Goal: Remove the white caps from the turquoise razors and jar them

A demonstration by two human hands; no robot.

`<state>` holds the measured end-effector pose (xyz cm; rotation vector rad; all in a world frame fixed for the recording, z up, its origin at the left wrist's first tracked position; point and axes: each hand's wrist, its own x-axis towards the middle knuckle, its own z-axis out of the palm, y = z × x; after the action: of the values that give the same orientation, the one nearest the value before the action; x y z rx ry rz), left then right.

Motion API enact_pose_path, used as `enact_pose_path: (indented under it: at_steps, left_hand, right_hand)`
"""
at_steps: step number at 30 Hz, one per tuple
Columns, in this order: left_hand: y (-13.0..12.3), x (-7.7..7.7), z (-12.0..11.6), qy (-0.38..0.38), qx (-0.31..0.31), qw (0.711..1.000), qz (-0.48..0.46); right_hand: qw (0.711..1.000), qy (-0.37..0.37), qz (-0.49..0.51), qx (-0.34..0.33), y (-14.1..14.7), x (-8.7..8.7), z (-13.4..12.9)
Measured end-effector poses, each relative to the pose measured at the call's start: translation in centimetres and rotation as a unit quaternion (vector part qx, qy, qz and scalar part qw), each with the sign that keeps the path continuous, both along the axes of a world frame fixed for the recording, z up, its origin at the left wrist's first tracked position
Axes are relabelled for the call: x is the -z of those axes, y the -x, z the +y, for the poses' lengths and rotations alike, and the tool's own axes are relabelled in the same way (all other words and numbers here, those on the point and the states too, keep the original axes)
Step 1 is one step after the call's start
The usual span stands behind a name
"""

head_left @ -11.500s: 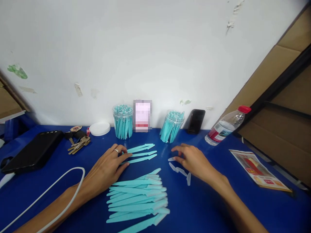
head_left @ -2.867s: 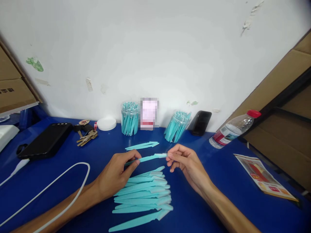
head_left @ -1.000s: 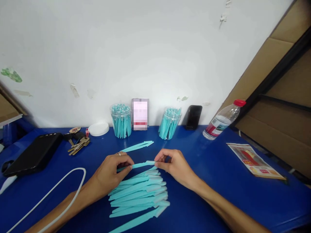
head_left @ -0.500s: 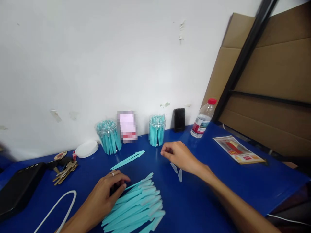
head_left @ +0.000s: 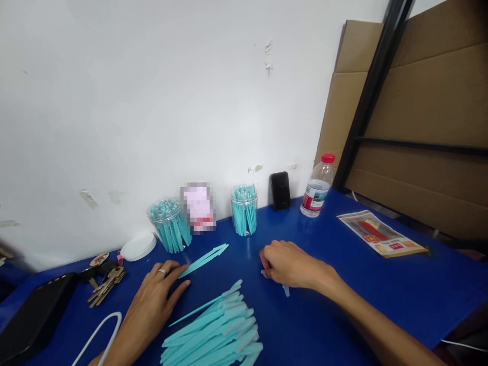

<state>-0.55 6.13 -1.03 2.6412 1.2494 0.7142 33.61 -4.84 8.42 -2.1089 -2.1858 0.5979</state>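
Note:
My left hand (head_left: 154, 295) has its thumb and index finger apart, fingertips at the near ends of two turquoise eyebrow razors (head_left: 208, 259) lying side by side on the blue table. Below it, a fanned pile of turquoise eyebrow razors (head_left: 217, 330) lies with the translucent-capped heads to the right. My right hand (head_left: 292, 265) has its fingers curled down at the table. From under its fingertips pokes the end of a small translucent blade cap (head_left: 263, 273), mostly hidden. A second translucent cap (head_left: 285, 290) lies just below this hand.
Two clear jars (head_left: 170, 229) (head_left: 244, 211) of turquoise razors stand by the wall. Around them are a white lid (head_left: 138, 247), a black device (head_left: 280, 190), a water bottle (head_left: 317, 188), a printed packet (head_left: 382, 234), keys (head_left: 107, 285), a black case (head_left: 36, 317) and a white cable (head_left: 97, 333).
My left hand has left the razor pile and moved up to the two separate razors. My right hand has lowered onto the translucent caps, its fingers covering most of one. The view has shifted slightly.

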Motion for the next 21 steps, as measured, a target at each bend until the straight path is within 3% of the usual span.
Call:
enact_pose_path:
  at_steps: [7,21]
  left_hand:
    - [-1.2,-0.6,-0.5,0.015,-0.012,1.0,0.018]
    - [-0.8,-1.1,-0.7,-0.032,0.001,0.997,0.068]
  right_hand:
    - [1.0,-0.019,0.009,-0.016,0.2,0.9,-0.1]
    - [0.999,-0.028,0.019,-0.018,0.9,0.4,-0.3]
